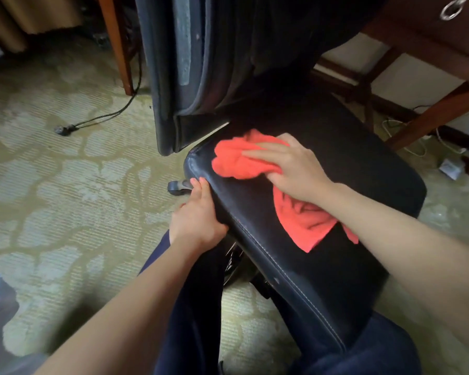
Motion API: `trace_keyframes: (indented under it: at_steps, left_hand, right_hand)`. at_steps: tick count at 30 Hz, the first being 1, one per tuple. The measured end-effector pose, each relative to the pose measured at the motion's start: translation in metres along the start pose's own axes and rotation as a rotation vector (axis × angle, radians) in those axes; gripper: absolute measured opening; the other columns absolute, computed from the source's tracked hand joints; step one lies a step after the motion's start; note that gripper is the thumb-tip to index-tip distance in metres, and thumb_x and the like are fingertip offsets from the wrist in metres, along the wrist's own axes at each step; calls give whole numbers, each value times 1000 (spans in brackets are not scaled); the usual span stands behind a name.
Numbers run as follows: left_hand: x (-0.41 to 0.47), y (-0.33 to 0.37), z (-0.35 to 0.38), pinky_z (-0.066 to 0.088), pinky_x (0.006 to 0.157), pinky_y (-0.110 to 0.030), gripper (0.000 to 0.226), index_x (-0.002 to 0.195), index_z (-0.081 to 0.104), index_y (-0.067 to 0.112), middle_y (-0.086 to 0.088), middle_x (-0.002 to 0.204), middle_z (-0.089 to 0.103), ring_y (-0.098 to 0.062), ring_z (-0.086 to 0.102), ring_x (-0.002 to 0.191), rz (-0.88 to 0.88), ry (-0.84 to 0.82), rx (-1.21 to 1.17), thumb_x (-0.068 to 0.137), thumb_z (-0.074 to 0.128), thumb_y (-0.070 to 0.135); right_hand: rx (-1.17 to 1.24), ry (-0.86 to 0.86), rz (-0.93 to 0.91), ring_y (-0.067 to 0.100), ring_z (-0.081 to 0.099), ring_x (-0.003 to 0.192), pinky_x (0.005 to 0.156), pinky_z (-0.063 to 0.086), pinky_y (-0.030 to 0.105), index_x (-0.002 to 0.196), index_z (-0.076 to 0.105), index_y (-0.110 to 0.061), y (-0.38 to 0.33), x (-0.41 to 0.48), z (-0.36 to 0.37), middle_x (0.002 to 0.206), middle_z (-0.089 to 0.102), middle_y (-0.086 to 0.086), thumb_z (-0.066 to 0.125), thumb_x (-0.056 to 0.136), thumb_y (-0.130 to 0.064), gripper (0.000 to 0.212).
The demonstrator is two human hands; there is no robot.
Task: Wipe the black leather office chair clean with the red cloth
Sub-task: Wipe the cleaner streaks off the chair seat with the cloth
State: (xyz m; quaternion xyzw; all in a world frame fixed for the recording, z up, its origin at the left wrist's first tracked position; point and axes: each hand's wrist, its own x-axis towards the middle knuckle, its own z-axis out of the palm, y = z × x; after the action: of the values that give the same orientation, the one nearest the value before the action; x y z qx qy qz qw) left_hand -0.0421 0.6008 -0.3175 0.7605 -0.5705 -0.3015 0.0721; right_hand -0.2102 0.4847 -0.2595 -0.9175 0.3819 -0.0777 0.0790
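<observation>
The black leather office chair (pixel 344 161) fills the middle of the view, its seat tilted toward me and its backrest (pixel 179 63) rising at the top. The red cloth (pixel 238 161) lies spread on the seat's near-left part. My right hand (pixel 290 169) presses flat on the cloth, fingers pointing left toward the seat's corner. A loose tail of the cloth hangs out below my wrist. My left hand (pixel 198 215) grips the seat's left edge, thumb on top. My dark trouser legs sit under the seat.
Patterned green carpet (pixel 65 185) surrounds the chair. A black cable with a plug (pixel 65 129) lies on it at left. A wooden desk (pixel 431 50) with a ring-pull drawer stands behind at right, white cables beneath it. A chair caster (pixel 178 186) shows beside my left hand.
</observation>
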Motion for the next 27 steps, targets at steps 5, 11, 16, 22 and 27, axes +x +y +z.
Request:
trace_keyframes:
  at_steps: [5,11,16,22,27]
  left_hand:
    - [1,-1,1,42,92,-38,102,150,-2,16,-7,161,0,-33,49,125,1,-17,-14,77,67,30]
    - [1,3,0,42,88,-39,83,146,11,16,-10,159,15,-37,54,117,-36,19,-16,79,59,23]
    - [-2,5,1,42,85,-40,54,132,38,14,-15,143,44,-38,54,114,-47,117,-46,80,51,18]
    - [-14,8,10,34,97,-39,33,113,52,14,-8,134,50,-31,48,116,100,283,86,80,49,20]
    - [-26,15,19,7,119,-39,74,152,10,13,-13,160,9,-22,11,147,347,79,412,90,45,33]
  right_hand:
    - [-12,-109,153,27,38,124,88,45,39,134,46,-47,-23,56,35,142,44,-18,51,83,-9,64]
    - [14,-262,169,27,39,122,93,41,34,137,37,-53,-20,50,51,146,37,-24,51,83,-10,70]
    - [62,-359,-3,19,45,107,82,31,19,132,49,-45,-13,7,35,139,47,-23,57,79,-10,64]
    - [86,-493,5,15,43,97,79,41,25,127,52,-50,-4,-69,18,131,52,-28,60,78,-16,60]
    - [85,-592,30,12,44,91,76,43,28,122,56,-50,1,-125,5,123,57,-29,61,76,-19,55]
